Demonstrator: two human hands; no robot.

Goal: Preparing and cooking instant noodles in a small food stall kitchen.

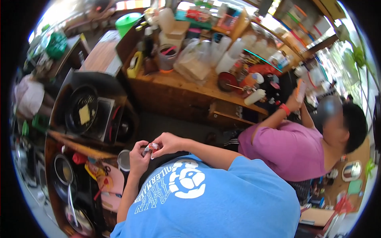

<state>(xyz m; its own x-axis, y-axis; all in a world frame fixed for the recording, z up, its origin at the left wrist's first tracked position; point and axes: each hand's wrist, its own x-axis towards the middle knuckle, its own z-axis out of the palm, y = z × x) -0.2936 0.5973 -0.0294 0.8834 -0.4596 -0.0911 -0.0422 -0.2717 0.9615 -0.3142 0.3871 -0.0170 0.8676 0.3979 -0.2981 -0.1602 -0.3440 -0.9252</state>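
Note:
In front of my blue shirt, my left hand [139, 159] and my right hand [168, 144] meet at a small white-and-red packet [153, 146]. Fingers of both hands pinch it, and they cover part of it. Just beyond my left hand is a round, pale-rimmed container [123, 160]. Farther to the left, a black frying pan [70, 111] on a stove holds a flat, pale yellow rectangular piece of food [84, 114] with small bits around it.
A strainer [63, 169] with a long handle rests over a dark pan. Scissors lie near a pink board [114, 186]. A wooden counter [166, 81] carries containers and bottles, above a pulled-out drawer [232, 112]. At right, a person in pink [285, 148] holds a phone-like object.

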